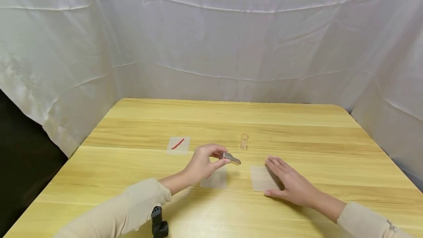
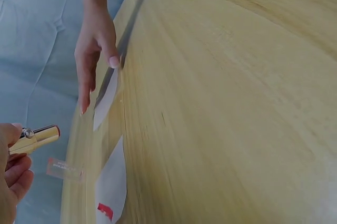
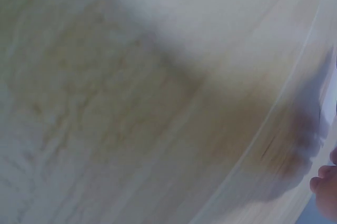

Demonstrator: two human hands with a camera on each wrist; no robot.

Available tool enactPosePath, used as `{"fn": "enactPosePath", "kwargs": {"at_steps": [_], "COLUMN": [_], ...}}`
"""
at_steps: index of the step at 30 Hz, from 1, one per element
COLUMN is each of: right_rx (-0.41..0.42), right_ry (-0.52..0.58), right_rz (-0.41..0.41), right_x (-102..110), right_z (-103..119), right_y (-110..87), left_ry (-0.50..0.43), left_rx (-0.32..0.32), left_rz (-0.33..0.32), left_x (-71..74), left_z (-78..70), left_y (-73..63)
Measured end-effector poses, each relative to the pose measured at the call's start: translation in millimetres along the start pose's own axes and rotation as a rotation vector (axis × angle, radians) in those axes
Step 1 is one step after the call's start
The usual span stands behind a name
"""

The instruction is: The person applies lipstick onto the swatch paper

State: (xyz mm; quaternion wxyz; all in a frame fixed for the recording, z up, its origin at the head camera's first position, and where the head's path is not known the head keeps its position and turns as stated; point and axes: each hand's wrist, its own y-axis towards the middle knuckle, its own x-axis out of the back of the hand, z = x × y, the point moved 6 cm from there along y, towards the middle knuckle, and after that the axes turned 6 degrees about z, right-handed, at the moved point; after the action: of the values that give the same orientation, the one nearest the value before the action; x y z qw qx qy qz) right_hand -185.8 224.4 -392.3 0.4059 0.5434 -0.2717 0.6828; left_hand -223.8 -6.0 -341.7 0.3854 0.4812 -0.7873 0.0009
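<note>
My left hand pinches a lipstick with a silvery and gold tube between thumb and fingers. It holds the tube tilted above the table, over the right side of a white paper square that bears a red mark, partly hidden by the hand. In the left wrist view the lipstick shows a dark red end. My right hand, fingers extended, lies at the right edge of another paper square and covers part of it. Only fingertips show at the right wrist view's edge.
A clear cap stands on the wooden table beyond both hands. Farther left lies a third paper square with a red stroke. White cloth hangs behind the table and at its sides.
</note>
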Motion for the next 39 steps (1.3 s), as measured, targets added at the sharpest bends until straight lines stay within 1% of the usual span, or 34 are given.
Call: {"fn": "enactPosePath", "kwargs": {"at_steps": [3,8,13,19,31,39], "right_rx": [-0.005,-0.013,-0.022,-0.033,-0.03,-0.028], "right_ry": [0.014,0.031,0.034,0.03,0.031,0.031], "right_rz": [0.024,0.035,0.047,0.069,0.086,0.096], "right_x": [-0.4,-1.8,-4.5,-6.8,-8.1,-6.8], "right_z": [-1.7,-5.2,-8.5,-11.4,-12.7,-11.5], "right_y": [-0.2,-0.6,-2.7,-3.7,-3.4,-3.1], "left_ry": [-0.006,-0.023,-0.05,-0.047,-0.04,-0.039], "left_rx": [-0.005,0.015,0.012,-0.014,-0.042,-0.036], "left_rz": [-0.001,0.015,0.04,0.077,0.149,0.15], "left_x": [-4.8,-15.1,-24.5,-33.7,-48.5,-56.5], "left_z": [1.2,3.2,-1.4,-7.6,-8.4,-5.6], "left_y": [3.3,10.1,18.1,24.2,30.8,35.9]}}
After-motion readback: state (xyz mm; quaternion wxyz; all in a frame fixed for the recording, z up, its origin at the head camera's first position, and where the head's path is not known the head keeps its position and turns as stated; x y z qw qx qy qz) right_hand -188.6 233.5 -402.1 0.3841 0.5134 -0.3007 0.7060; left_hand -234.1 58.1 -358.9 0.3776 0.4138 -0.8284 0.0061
